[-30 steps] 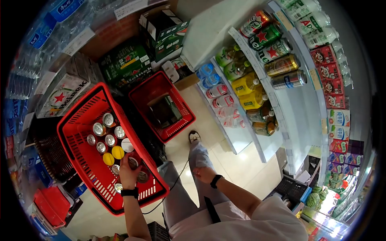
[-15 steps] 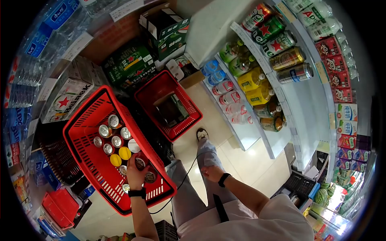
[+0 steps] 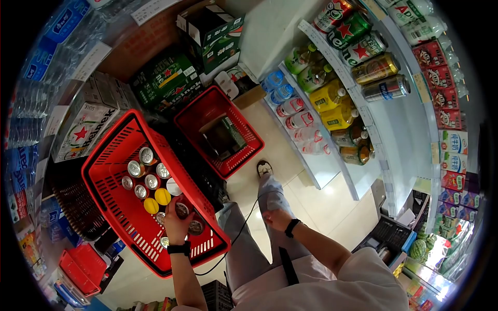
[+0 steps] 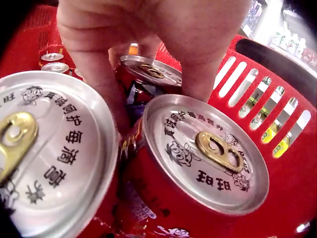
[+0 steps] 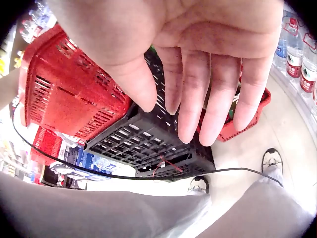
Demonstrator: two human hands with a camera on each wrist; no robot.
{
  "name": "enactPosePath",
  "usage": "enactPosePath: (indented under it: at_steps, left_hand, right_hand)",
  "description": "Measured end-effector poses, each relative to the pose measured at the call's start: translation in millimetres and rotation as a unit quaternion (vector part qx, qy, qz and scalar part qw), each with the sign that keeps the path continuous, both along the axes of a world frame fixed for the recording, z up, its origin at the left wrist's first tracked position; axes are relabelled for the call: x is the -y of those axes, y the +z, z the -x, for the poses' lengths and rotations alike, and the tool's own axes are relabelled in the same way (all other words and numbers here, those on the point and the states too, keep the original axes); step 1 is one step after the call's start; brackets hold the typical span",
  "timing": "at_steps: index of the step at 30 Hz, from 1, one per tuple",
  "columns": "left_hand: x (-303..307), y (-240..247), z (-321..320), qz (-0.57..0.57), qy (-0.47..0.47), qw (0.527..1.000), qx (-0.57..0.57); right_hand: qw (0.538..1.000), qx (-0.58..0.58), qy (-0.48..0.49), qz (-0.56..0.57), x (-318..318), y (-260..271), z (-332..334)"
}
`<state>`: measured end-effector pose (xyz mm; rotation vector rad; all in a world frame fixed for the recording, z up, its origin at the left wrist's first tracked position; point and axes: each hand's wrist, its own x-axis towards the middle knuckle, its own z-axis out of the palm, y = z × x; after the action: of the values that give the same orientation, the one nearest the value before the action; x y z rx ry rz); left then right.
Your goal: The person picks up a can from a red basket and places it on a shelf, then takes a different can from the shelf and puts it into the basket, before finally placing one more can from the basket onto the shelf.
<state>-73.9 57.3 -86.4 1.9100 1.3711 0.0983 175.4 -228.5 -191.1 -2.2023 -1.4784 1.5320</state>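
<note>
Head: little has changed — the left hand (image 3: 178,226) stays on a can (image 3: 181,210) in the red basket (image 3: 110,155), among other cans (image 3: 151,181), so its handling seems unfinished; another basket (image 3: 255,141) holds a box (image 3: 233,136). Left wrist: thumb and fingers curl round the can, behind two others. Right wrist: the right hand (image 5: 183,54), empty, fingers straight — before a black crate (image 5: 131,144)
</note>
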Motion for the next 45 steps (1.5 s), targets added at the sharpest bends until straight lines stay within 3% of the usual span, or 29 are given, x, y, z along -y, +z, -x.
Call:
enactPosePath:
  at_steps: [9, 45]
  left_hand:
    - [0, 1, -2, 0.004, 0.001, 1.000, 0.009]
    - [1, -4, 1, -0.017, -0.006, 1.000, 0.015]
  right_hand:
    - [0.998, -0.015, -0.009, 0.056, -13, 8, -13]
    - [1.000, -0.006, 0.004, 0.024, -12, 0, -8]
